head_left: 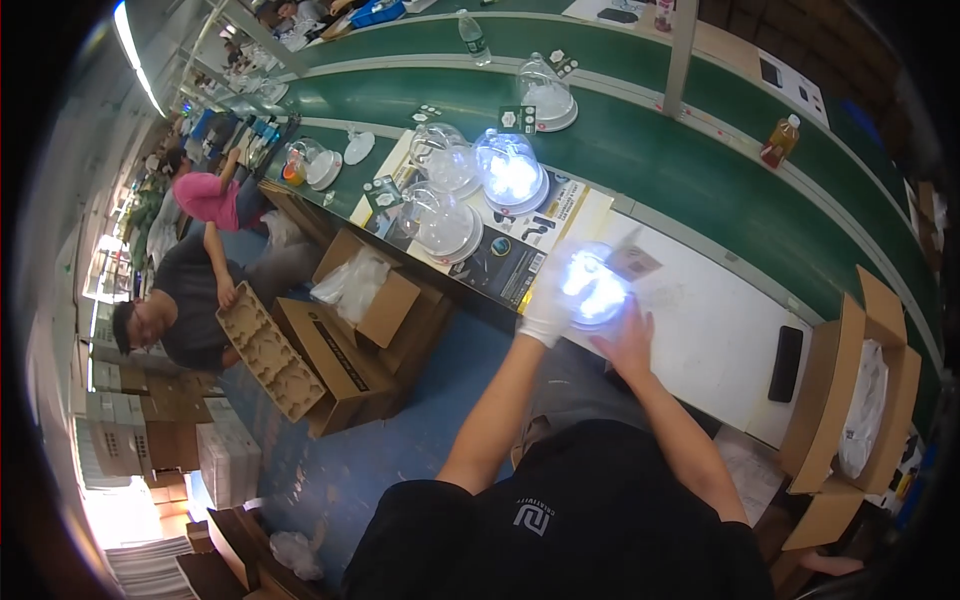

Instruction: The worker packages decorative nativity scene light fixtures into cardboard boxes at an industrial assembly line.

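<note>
A lit dome lamp [594, 290] glows blue-white between my two hands, over the near edge of the bench. My left hand [546, 308], in a white glove, grips its left side. My bare right hand [630, 338] holds it at the lower right. A blurred card tag [634, 262] sits beside the lamp. Just to the left, another lit dome lamp [511, 172] stands on printed cardboard [518, 262]. Two unlit clear dome lamps [440, 222] [444, 160] with white bases are close by it.
An open carton [858, 400] with a plastic bag stands at right, near a black phone-like slab [785, 364] on the white board [690, 300]. Farther back are another dome lamp [548, 98] and drink bottles [780, 141]. At left, a co-worker [185, 300] holds a moulded pulp tray [268, 350] above a carton.
</note>
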Tool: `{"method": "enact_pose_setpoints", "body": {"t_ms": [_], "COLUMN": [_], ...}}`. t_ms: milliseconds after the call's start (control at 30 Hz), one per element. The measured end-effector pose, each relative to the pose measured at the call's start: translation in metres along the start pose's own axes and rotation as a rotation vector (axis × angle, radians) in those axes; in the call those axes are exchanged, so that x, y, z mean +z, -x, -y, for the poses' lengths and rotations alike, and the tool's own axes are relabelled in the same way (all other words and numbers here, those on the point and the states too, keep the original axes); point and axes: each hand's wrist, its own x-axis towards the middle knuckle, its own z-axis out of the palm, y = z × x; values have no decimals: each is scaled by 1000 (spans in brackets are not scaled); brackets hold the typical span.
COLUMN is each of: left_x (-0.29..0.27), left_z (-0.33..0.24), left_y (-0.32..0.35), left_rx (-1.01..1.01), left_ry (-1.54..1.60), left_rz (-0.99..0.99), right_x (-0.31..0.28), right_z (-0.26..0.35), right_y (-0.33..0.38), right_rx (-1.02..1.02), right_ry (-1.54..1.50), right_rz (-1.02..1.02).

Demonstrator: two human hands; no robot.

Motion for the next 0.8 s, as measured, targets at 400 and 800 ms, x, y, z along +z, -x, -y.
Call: {"method": "enact_pose_setpoints", "body": {"t_ms": [400, 800], "left_x": [-20, -11], "left_z": [69, 99], "left_y": [83, 15], "left_rx": [-407, 397], "left_ry": [-234, -806], "left_rz": [-511, 345], "right_x": [68, 22], "right_z": [100, 35], "right_y": [-77, -80], "right_rx": [-189, -117], "right_ry": [-93, -2], "right_rz": [247, 103]}}
